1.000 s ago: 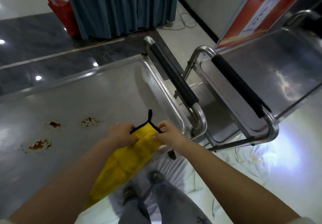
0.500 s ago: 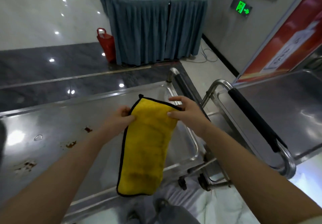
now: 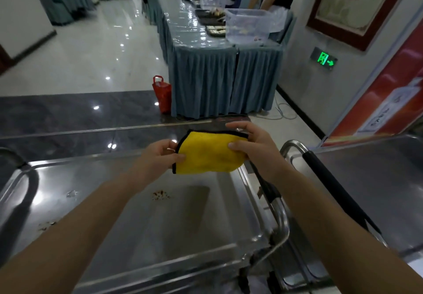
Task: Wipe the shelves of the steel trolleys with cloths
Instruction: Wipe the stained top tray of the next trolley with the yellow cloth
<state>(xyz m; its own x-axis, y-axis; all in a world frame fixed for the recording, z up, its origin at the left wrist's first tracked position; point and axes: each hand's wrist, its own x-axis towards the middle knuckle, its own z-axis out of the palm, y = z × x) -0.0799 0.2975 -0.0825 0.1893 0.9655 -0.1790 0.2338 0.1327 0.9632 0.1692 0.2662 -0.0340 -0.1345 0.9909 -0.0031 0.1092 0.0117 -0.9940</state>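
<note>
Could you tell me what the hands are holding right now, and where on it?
Both hands hold the folded yellow cloth: left hand pinches its left edge, right hand grips its right end.

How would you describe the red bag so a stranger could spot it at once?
Find the long table draped in blue-grey skirting that runs away down the hall. At its near left corner, on the dark floor strip, stands the red bag. It is the only red, handled thing on the floor.

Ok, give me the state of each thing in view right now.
yellow cloth: folded, held in the air above the shelf
left hand: pinches the cloth's left edge
right hand: grips its right side
trolley shelf: soiled with brown crumbs, unwiped
second trolley: parked beside, on the right
</note>
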